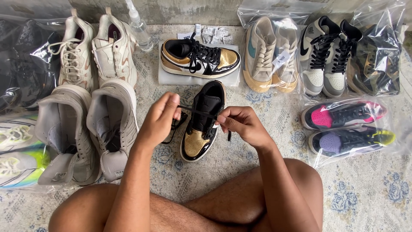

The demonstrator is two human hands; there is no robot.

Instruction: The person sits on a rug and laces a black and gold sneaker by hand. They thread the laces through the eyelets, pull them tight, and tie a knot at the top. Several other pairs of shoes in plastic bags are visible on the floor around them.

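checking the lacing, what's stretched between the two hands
In the head view, a black lace runs taut from the left hand to the right hand, crossing over the open top of the gold and black shoe on the rug.

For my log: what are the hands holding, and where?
Both hold the black lace of the gold shoe: left hand and right hand each pinch one end.

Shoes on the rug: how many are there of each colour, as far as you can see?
Black and gold shoes: 2
Cream or white shoes: 2
Pale grey shoes: 2
Beige shoes with tan soles: 2
Grey and black high shoes: 2
Black and pink shoe: 1
Black, purple and yellow shoe: 1
Total: 12, leaving out the bagged ones at both edges, too hidden to count.
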